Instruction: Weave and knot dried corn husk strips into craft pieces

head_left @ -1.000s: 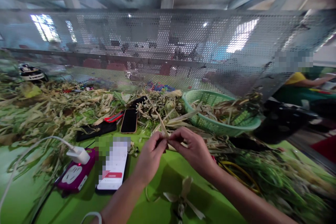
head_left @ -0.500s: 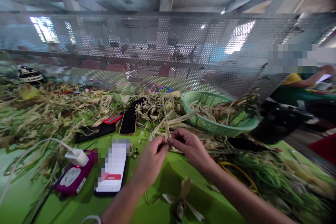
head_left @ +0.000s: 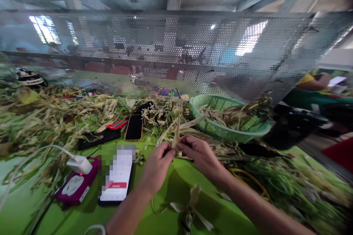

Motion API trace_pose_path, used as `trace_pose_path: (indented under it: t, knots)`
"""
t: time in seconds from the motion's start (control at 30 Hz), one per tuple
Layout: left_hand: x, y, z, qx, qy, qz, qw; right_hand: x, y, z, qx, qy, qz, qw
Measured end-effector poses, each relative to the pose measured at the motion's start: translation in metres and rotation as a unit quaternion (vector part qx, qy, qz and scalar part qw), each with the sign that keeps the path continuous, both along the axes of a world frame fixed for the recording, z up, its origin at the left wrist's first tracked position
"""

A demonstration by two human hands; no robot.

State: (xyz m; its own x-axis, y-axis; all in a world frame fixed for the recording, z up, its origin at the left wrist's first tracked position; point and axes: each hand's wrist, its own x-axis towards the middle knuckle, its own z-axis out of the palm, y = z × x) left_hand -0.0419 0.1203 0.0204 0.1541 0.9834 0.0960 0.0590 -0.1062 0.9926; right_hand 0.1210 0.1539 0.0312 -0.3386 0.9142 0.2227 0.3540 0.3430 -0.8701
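Observation:
Between my hands a pale strip of dried husk [head_left: 177, 136] stands up, narrowing to a thin dark tip. My left hand [head_left: 161, 158] pinches its lower end between thumb and forefinger. My right hand [head_left: 197, 151] is closed on the same strip from the other side, its fingertips close to my left thumb. Below my hands, on the green table [head_left: 162, 220], lies a small knotted piece of husk [head_left: 190, 209] with strips sticking out. Behind my fingers are more loose dried strips [head_left: 190, 129]. The exact folds under my fingertips are hidden.
A green plastic basket [head_left: 231, 130] of dry leaves stands behind my right hand. To the left are a lit phone [head_left: 117, 176], a dark phone [head_left: 134, 127], a purple power strip [head_left: 75, 187] and red-handled cutters [head_left: 118, 123]. Another person's arm [head_left: 314, 82] shows far right.
The husk strip has turned slightly in my fingers, showing a wider face, and its tip leans further right. My hands have barely moved. The other person's arm has shifted.

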Motion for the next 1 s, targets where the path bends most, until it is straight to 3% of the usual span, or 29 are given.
trace_pose_path:
  t: [0.4, 0.77, 1.0]
  knots:
    - [0.0001, 0.0014, -0.0004, -0.023, -0.032, 0.007, 0.999, -0.0012, -0.0027, 0.0053, -0.048, 0.051, 0.030, 0.997]
    - [0.0016, 0.0018, -0.0025, -0.015, -0.040, 0.018, 0.999, -0.0015, -0.0034, 0.0001, 0.037, -0.051, -0.015, 0.998]
    - [0.0020, 0.0054, -0.0050, -0.056, -0.111, 0.054, 0.991, -0.0008, -0.0054, 0.0046, 0.078, -0.065, -0.017, 0.995]
